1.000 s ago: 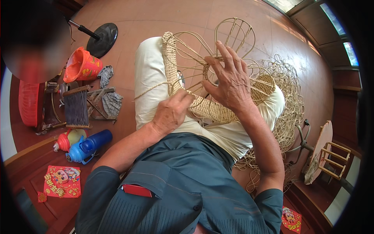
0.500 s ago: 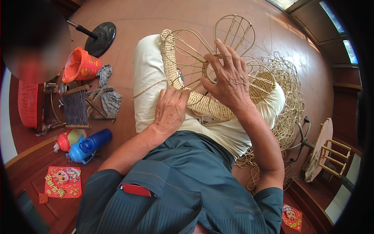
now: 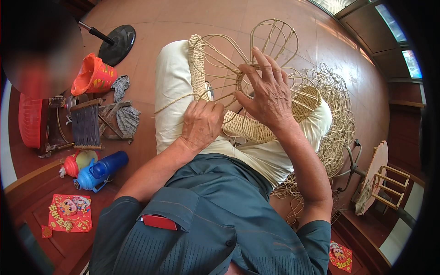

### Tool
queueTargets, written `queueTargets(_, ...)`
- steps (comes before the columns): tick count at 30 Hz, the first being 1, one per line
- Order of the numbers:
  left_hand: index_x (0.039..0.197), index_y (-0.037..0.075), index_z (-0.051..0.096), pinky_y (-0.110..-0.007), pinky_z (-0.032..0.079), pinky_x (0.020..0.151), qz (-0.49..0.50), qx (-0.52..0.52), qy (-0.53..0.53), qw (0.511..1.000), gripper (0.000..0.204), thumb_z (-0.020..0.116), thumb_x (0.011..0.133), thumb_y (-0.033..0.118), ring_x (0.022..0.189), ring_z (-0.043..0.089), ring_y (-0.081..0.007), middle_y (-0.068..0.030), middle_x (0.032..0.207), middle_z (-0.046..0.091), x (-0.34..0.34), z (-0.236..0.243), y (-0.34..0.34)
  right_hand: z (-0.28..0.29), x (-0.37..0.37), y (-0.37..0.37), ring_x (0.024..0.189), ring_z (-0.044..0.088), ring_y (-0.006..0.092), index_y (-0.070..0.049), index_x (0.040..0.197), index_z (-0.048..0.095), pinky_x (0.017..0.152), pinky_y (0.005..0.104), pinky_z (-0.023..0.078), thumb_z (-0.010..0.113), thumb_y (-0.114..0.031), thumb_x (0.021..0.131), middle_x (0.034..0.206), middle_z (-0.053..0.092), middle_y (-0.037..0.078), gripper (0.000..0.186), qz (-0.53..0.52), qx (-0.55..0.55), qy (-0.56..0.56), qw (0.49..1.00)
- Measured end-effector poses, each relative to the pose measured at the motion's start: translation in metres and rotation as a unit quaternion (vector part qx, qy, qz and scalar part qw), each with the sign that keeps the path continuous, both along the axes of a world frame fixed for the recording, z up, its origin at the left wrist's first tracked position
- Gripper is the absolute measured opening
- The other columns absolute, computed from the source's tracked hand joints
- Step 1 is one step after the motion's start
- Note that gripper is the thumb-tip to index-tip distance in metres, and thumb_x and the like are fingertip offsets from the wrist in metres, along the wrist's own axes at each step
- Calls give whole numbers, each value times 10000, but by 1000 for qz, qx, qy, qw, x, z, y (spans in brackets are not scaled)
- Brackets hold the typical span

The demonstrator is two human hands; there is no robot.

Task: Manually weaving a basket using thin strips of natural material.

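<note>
A woven straw-coloured wicker piece (image 3: 243, 121) with wire loops and cord-wrapped spokes (image 3: 275, 39) rests across my lap. My left hand (image 3: 201, 120) has its fingers curled at the lower left of the central ring, pinched on a twisted cord (image 3: 174, 103) that trails left over the white cloth on my leg (image 3: 172, 68); the exact grip is hidden under the fingers. My right hand (image 3: 270, 94) lies over the ring from the right, fingers bent and thumb hooked at its near side, holding the frame.
Loose cord (image 3: 339, 119) is heaped at right, near an upturned round stool (image 3: 371, 174). On the left lie an orange bucket (image 3: 94, 75), a black stand base (image 3: 118, 43), a small folding stool (image 3: 87, 123), blue flask (image 3: 98, 172), red basket (image 3: 30, 121) and red paper decorations (image 3: 68, 213).
My left hand has turned and moved slightly, its fingers now more upright and curled at the cord. My right hand keeps nearly the same pose on the frame.
</note>
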State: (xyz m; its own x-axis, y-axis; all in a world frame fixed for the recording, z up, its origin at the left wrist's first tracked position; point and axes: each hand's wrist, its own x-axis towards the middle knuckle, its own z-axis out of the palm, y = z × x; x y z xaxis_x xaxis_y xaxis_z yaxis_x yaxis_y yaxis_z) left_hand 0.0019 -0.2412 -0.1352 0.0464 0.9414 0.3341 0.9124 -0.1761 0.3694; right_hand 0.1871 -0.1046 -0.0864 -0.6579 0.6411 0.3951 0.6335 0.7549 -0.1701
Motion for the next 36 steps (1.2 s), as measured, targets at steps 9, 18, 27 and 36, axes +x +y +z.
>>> queueTargets(9, 808, 90, 651, -437, 534, 715, -34, 18, 93, 995, 106, 722, 888, 94, 810, 644, -287, -83, 791, 627, 1, 22, -1, 8, 10, 12, 1524, 486, 336, -204, 1433, 693, 1207, 502, 433, 806, -329, 947, 1713, 455, 114, 514, 37, -16, -15, 999)
queueTargets(18, 903, 68, 698, -450, 515, 778, -78, 50, -87, 992, 83, 761, 913, 121, 806, 678, -307, -112, 807, 678, 42, 26, 22, 5, 12, 21, 1457, 555, 334, -204, 1387, 722, 1177, 493, 477, 726, -98, 926, 1659, 520, 107, 473, 52, 11, -14, 998)
queueTargets(27, 936, 36, 726, -469, 515, 756, -112, 17, -48, 992, 139, 701, 1015, 148, 621, 697, -382, -193, 653, 692, 62, 28, 29, 7, 14, 24, 1467, 548, 309, -222, 1316, 762, 1192, 498, 456, 724, -89, 917, 1646, 543, 79, 422, 61, 30, -21, 997)
queueTargets(36, 1160, 42, 717, -510, 584, 598, -91, -61, -189, 976, 178, 622, 1076, 167, 700, 769, -401, -222, 765, 732, 92, 9, 29, 8, 13, 43, 1520, 509, 285, -234, 1347, 759, 1259, 509, 384, 731, -125, 951, 1637, 554, 60, 411, 105, 63, -52, 991)
